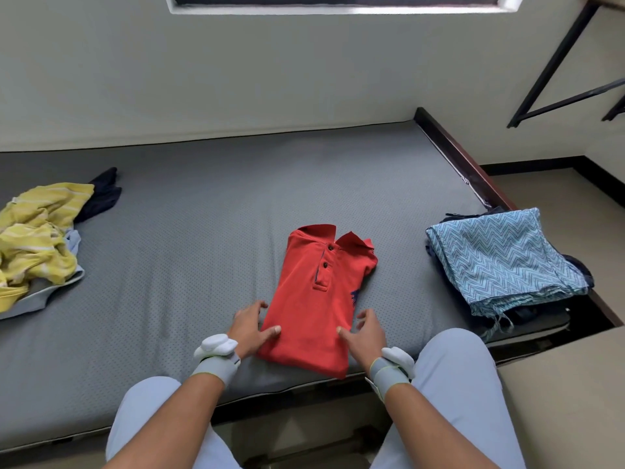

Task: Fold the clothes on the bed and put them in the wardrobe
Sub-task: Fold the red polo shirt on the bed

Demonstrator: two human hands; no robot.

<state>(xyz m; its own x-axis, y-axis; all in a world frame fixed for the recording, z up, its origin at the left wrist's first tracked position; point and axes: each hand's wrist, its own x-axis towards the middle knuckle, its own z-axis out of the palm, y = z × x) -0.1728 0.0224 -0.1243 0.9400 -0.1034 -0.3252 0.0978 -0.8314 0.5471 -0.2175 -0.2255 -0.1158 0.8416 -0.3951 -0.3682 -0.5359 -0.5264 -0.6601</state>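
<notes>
A red polo shirt (318,299) lies folded into a neat rectangle on the near middle of the bed (189,238), collar at the far end and placket buttons facing up. The left hand (248,328) sits at its near left edge and the right hand (365,333) at its near right edge. Each thumb rests on top of the cloth, while the other fingers run along the sides; whether they are tucked under the fold or only beside it cannot be told, so the hands look to be framing or just taking hold of the shirt rather than clenching it.

On the right of the bed, near its edge, a stack of folded clothes (507,262) is topped by a blue zigzag-patterned piece, with darker garments under it. That part looks done. On the far left lies an unfolded heap: a yellow striped garment (37,231), a pale blue-grey piece (50,292) under it and a dark navy item (101,194) just behind.

By this showing the folding is somewhere past halfway: the red shirt seems finished and ready to join the stack, the left heap remains to be folded, and nothing has gone to the wardrobe, which is not in view.
</notes>
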